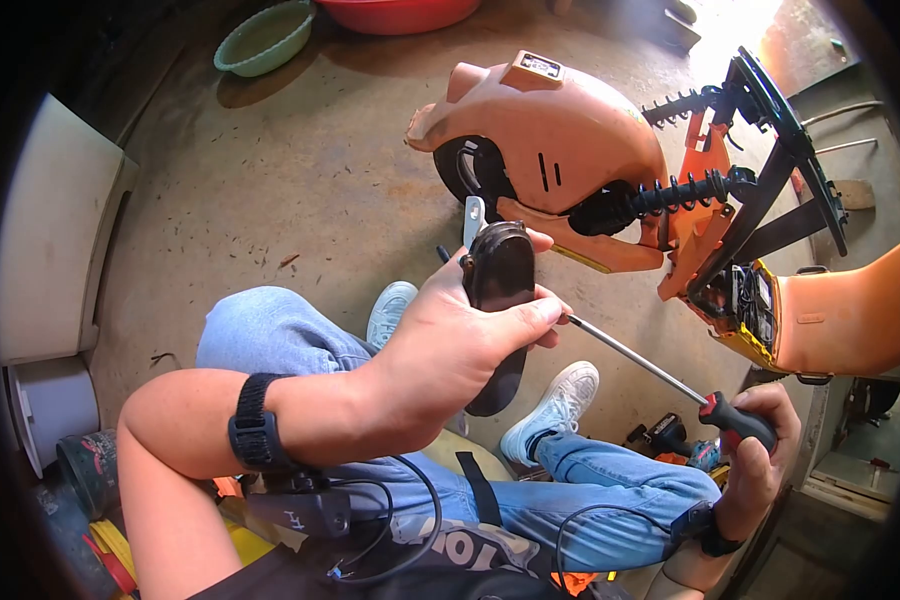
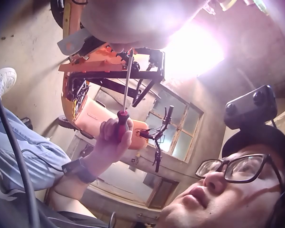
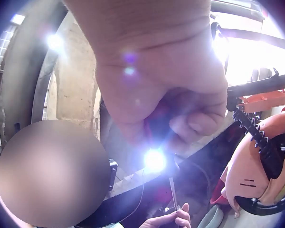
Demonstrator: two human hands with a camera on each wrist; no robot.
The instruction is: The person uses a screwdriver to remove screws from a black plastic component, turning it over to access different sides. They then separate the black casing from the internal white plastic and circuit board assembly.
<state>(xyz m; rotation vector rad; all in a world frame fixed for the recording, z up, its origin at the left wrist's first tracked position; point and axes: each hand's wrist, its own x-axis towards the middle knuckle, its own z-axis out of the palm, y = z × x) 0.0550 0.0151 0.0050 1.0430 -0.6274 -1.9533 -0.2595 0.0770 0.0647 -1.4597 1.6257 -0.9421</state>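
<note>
My left hand (image 1: 435, 345) grips a glossy black, rounded elongated part (image 1: 500, 275) in front of my body. A grey metal tab (image 1: 473, 222) sticks out at the part's upper end. My right hand (image 1: 760, 430) holds a screwdriver (image 1: 638, 358) by its red and black handle, fingers curled round it. The shaft slants up and left, its tip right at the left fingertips. The left wrist view also shows the right fist (image 2: 113, 142) round the handle. In the right wrist view the shaft (image 3: 174, 190) runs toward the left fingers (image 3: 183, 216).
An orange scooter body (image 1: 590, 130) with black coil springs (image 1: 685, 192) lies ahead on the concrete floor, an open wiring compartment (image 1: 750, 305) beside it. A power drill (image 1: 665, 435) lies by my leg. Basins (image 1: 268, 40) stand behind; a white cabinet (image 1: 55, 230) is left.
</note>
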